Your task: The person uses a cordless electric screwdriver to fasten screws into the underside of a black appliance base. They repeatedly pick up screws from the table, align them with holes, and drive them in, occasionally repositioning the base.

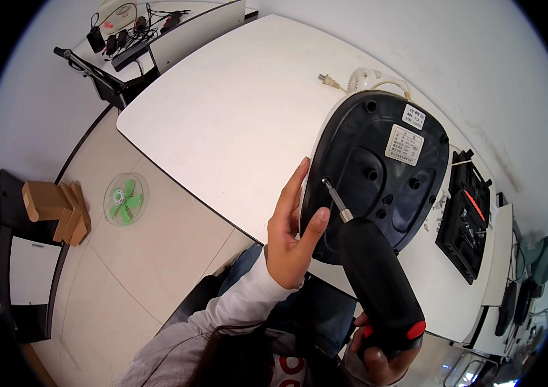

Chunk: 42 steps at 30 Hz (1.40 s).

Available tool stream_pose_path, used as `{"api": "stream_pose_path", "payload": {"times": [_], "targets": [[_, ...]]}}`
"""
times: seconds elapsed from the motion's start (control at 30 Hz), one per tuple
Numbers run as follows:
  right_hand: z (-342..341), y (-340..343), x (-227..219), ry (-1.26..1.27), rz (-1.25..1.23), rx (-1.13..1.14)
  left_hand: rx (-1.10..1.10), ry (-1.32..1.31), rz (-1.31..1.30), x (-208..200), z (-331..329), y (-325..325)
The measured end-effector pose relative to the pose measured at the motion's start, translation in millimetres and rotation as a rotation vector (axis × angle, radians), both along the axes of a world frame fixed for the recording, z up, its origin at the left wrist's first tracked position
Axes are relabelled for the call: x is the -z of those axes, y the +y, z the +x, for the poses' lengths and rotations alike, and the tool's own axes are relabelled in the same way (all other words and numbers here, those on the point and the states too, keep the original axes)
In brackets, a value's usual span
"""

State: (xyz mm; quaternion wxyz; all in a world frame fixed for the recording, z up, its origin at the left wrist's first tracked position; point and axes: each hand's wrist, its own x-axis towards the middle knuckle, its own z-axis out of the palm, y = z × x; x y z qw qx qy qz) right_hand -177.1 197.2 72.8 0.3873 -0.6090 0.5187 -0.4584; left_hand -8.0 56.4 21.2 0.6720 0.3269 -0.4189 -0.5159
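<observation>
Fingers (291, 193) of your left hand (285, 258): you're gripping the black base (351, 142) by its left rim, thumb pressing on the underside, one long finger lying along the pale edge.
Right hand (384, 366): your fingers are wrapping round the lower end of a black-and-red power driver (377, 277), some of them hiding behind it.
Bit (335, 195): it's pointing into the hole near that rim; can't tell if it's seating.
Base position: it's standing tilted over the right part of the white worktop (222, 109), underside facing you.
Handling: it's looking like stiff, smooth plastic, probably fairly light but kinda slippery, and it could be rocking under driver pressure.
Best hold: you're doing fine on the rim imo; spreading your palm there is likely beating a pinch on the little feet.
Nearby: a plug (330, 81) is lying beyond, an open tool case (469, 269) is sitting to the right.
</observation>
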Motion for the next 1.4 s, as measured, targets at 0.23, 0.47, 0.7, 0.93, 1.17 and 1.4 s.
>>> {"api": "stream_pose_path", "payload": {"times": [0.23, 0.47, 0.7, 0.93, 1.17, 1.4], "targets": [[-0.6, 5.7, 3.0, 0.048, -0.025, 0.013, -0.027, 0.063, 0.044, -2.2, -5.1, 1.7], [10.9, -1.2, -38.3, 0.096, 0.114, 0.025, -0.048, -0.081, -0.077, 7.6, -9.6, 0.5], [10.2, -0.6, -50.1, 0.164, 0.158, 0.022, -0.006, -0.109, -0.081, 5.6, -11.2, 3.9], [18.0, -7.3, -55.7, -0.189, 0.343, 0.144, -0.035, -0.102, -0.091, 23.4, -6.8, 0.3], [32.3, -25.6, -95.8, -0.032, 0.465, 0.15, 0.027, 0.065, -0.048, 21.9, -13.8, -0.8], [47.1, -19.5, -92.4, 0.11, 0.369, 0.176, 0.026, 0.096, -0.061, 28.7, -15.2, -1.6]]}}
